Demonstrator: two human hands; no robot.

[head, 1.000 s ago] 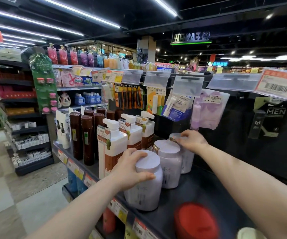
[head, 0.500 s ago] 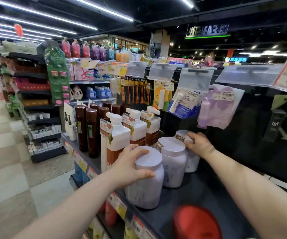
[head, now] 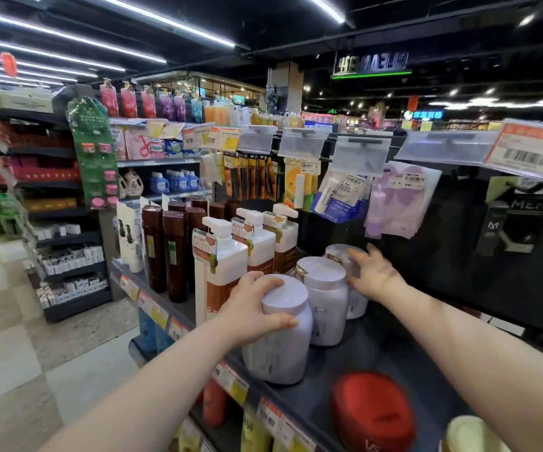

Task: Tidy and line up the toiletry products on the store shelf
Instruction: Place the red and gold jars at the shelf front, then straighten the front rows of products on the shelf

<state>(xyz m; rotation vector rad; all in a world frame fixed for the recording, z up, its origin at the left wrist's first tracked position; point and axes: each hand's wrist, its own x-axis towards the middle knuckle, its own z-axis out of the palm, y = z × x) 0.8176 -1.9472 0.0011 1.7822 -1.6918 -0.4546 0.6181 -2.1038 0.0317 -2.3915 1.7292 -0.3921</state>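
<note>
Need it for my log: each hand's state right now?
Left hand: grips the front white jar around its lid.
Right hand: open, touching the rear white jar.

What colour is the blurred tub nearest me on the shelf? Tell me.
The tub is red; the head view, the only one, shows it.

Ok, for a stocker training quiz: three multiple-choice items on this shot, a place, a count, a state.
1. Where does the red tub sit from the front jar? A) to its right B) behind it C) on top of it
2. How many pale lilac jars stand in the row? A) two B) three C) five
3. The left hand is: A) hanging free B) gripping the front jar's lid C) clenched, empty
Key: 1 A, the tub lies right of that jar; 2 B, three round lids in line; 3 B, fingers curl over the lid.
</note>
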